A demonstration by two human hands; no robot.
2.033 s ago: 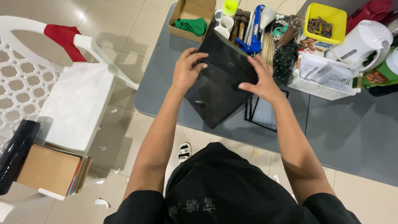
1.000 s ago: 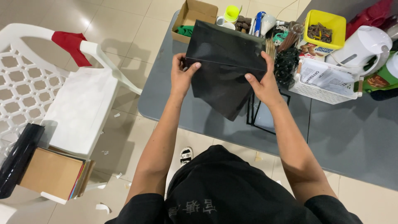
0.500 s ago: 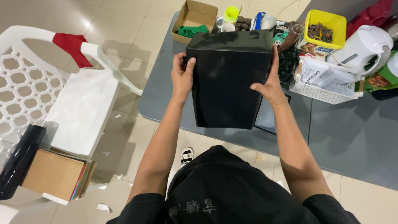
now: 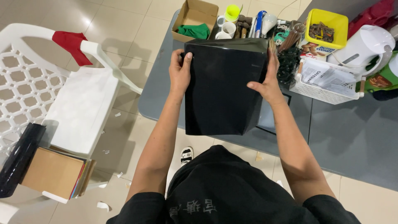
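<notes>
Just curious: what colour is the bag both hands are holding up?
Glossy black bag, plain, seen in the head view.

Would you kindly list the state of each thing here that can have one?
black paper bag: opened out, held upright above the table
left hand: gripping the bag's left edge
right hand: pressed on the bag's right side
cardboard box: open, green cloth inside
yellow bin: open, brown items inside
white kettle: lid closed
white basket: holding papers
white plastic chair: white sheets on seat
</notes>
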